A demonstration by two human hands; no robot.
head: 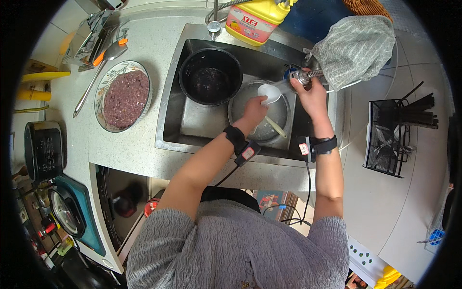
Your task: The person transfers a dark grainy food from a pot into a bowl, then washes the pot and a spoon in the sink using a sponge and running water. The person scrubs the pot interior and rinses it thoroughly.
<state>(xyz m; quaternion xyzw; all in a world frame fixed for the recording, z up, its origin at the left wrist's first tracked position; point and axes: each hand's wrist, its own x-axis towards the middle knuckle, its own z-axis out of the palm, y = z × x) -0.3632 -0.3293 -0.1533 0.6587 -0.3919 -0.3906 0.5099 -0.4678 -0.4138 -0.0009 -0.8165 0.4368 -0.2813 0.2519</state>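
Note:
My left hand (257,108) holds a white spoon or small ladle (269,94) over the right part of the steel sink (198,124). My right hand (311,94) grips a metal spray head (300,77) on a flexible hose, and water sprays from it towards the white spoon. Beneath my left hand lies a round pan or lid (260,135), wet inside, with a pale green handle (276,127) resting across it. A black inner pot (211,76) stands at the sink's left, its inside dark and wet.
A patterned bowl of purple cooked grain (126,99) and a metal serving spoon (90,86) are on the left counter. Yellow detergent jug (252,21) stands behind the sink. Grey striped cloth (357,50) hangs at the back right, above a black mesh cutlery rack (386,139).

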